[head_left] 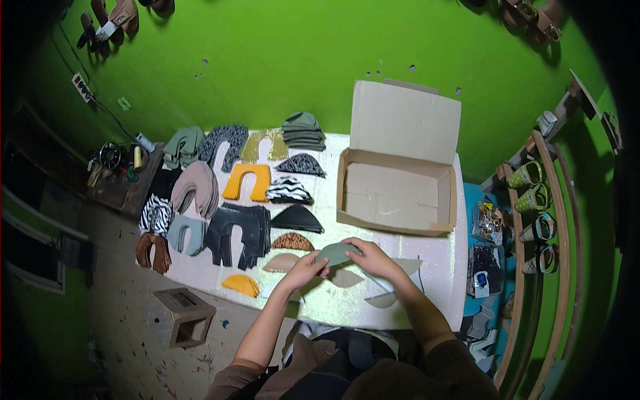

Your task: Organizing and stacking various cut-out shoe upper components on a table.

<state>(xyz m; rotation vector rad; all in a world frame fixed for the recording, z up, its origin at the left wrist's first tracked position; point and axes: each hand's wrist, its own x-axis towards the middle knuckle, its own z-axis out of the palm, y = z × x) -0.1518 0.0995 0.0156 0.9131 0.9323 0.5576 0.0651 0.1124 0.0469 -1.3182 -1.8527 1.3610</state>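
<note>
Over the table's front part I hold a grey-green half-round cut piece (339,253) between both hands. My left hand (304,271) pinches its left end, and my right hand (371,258) grips the right end. Just below it lies a beige pointed piece (346,278). More flat pieces (393,283), grey-green and white, lie partly under my right forearm. Left of my hands are stacks of half-round pieces: tan (283,262), brown spotted (292,242), black (297,219) and orange (241,285).
An open cardboard box (400,223) stands at the table's back right, lid raised. Stacks of U-shaped pieces, including black (257,223) and orange (248,171), cover the left side. A wooden rack (563,247) with sandals stands at right. A wooden stool (181,313) is on the floor.
</note>
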